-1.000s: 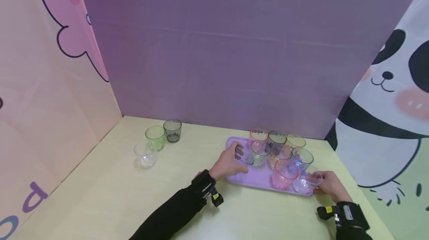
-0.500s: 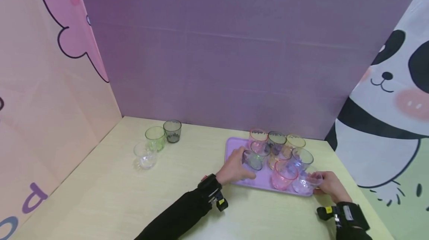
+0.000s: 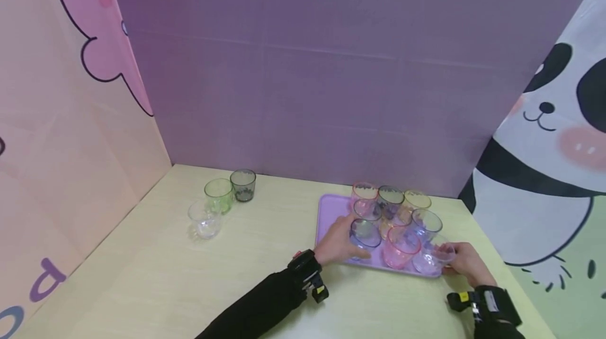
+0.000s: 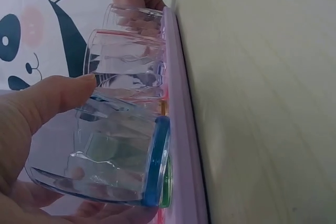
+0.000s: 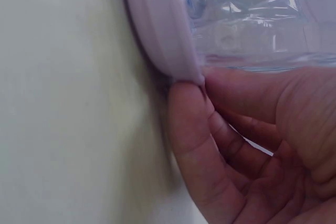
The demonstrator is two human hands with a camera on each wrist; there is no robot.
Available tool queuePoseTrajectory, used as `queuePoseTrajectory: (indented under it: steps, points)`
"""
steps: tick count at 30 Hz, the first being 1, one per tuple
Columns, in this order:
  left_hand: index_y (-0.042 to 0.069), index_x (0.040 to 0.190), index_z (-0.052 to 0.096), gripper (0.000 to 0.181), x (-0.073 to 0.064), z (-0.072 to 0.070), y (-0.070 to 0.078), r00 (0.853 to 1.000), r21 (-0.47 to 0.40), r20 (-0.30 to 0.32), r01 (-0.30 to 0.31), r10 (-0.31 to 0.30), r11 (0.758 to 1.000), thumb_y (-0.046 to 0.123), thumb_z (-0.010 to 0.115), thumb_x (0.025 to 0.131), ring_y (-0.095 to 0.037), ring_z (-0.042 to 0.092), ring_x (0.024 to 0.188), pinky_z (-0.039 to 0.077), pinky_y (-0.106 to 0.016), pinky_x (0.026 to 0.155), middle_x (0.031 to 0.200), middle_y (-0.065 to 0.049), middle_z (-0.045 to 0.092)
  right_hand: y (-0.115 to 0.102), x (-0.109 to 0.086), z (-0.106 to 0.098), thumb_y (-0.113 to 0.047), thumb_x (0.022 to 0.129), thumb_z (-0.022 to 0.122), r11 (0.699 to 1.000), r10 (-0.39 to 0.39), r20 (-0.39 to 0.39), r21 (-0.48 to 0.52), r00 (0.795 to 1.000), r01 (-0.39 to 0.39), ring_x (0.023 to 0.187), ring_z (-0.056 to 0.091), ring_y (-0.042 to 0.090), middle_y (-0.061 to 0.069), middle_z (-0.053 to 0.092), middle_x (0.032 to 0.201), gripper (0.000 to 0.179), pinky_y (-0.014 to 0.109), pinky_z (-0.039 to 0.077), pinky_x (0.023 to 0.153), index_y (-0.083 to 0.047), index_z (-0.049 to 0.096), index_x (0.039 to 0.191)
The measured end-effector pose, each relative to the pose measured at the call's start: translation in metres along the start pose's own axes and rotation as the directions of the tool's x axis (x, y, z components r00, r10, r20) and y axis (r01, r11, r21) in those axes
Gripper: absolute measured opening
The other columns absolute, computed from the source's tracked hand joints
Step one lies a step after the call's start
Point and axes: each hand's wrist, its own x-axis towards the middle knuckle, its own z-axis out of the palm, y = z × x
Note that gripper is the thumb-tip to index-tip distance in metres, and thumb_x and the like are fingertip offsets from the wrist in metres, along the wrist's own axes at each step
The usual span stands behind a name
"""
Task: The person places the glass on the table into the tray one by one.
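Observation:
My left hand (image 3: pixel 337 241) grips a blue-tinted glass (image 3: pixel 366 239) at the front left part of the purple tray (image 3: pixel 331 206). In the left wrist view the thumb lies along one side of that glass (image 4: pixel 113 153) and fingers curl round the other. Its blue base is down at the tray; whether it fully touches is hard to tell. At the tray's right end, my right hand (image 3: pixel 471 264) pinches the rim, plain in the right wrist view on the tray edge (image 5: pixel 163 30). Beside those fingers stands a clear glass (image 3: pixel 428 261), with a pink glass (image 3: pixel 396 256) to its left.
Behind these, several tinted glasses crowd the tray, among them a purple-blue glass (image 3: pixel 427 226) and a yellow glass (image 3: pixel 418 199). On the table's left stand a clear glass (image 3: pixel 205 223), a green glass (image 3: pixel 220 197) and a grey glass (image 3: pixel 243 186). A purple wall (image 3: pixel 284 91) rises behind.
My left hand has moved right and slightly toward the front with the blue-tinted glass, which went from tilted to nearly upright beside the pink one. My right hand stays at the tray's edge.

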Motion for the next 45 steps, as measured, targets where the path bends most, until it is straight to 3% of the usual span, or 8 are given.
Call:
queuePoseTrajectory:
  steps: [8,17,24,35,45]
  points:
    - [0.015,0.129,0.036,0.090,0.000,0.007,0.003,1.000,-0.033,0.000,0.015,-0.015,0.999,0.030,0.084,0.054,-0.016,0.052,0.104,0.046,-0.031,0.085,0.121,-0.004,0.053,0.000,-0.001,0.000,-0.017,0.080,0.065,1.000,0.006,-0.001,-0.004,1.000,-0.006,0.072,0.055,0.016,0.022,0.059,0.101,0.034,0.030,0.053,0.060,0.007,0.059,0.103]
    - [0.018,0.128,0.038,0.090,0.002,0.012,0.002,0.999,-0.019,-0.010,0.038,-0.038,0.999,0.033,0.083,0.051,-0.011,0.049,0.097,0.046,-0.031,0.082,0.114,-0.001,0.052,0.000,-0.001,0.000,-0.022,0.078,0.068,1.000,0.004,0.000,-0.001,1.000,-0.004,0.072,0.055,0.017,0.021,0.060,0.100,0.038,0.030,0.053,0.060,0.006,0.060,0.102]
    - [0.015,0.128,0.035,0.092,0.003,0.015,0.006,0.999,-0.008,-0.025,0.045,-0.046,0.999,0.033,0.084,0.052,-0.014,0.050,0.102,0.046,-0.031,0.087,0.119,-0.005,0.051,0.000,-0.002,-0.001,-0.021,0.077,0.068,1.000,0.002,-0.002,0.005,1.000,-0.002,0.070,0.055,0.016,0.019,0.061,0.097,0.038,0.031,0.053,0.060,0.007,0.059,0.103]
    - [0.016,0.126,0.034,0.092,0.000,0.013,0.006,0.999,-0.007,-0.015,0.037,-0.037,0.999,0.035,0.084,0.051,-0.014,0.049,0.103,0.046,-0.029,0.085,0.118,-0.005,0.049,0.002,0.000,0.000,-0.026,0.076,0.070,1.000,-0.015,-0.003,0.008,1.000,0.015,0.069,0.055,0.016,0.015,0.062,0.092,0.044,0.031,0.053,0.060,0.007,0.059,0.102]
    - [0.013,0.132,0.030,0.107,-0.004,0.003,0.003,1.000,0.000,0.015,0.001,-0.001,1.000,0.048,0.082,0.046,-0.015,0.049,0.106,0.047,-0.032,0.085,0.122,-0.005,0.046,0.004,0.001,0.000,-0.031,0.075,0.070,1.000,-0.011,-0.005,0.009,1.000,0.011,0.069,0.055,0.016,0.009,0.062,0.087,0.045,0.029,0.052,0.058,0.005,0.060,0.098]
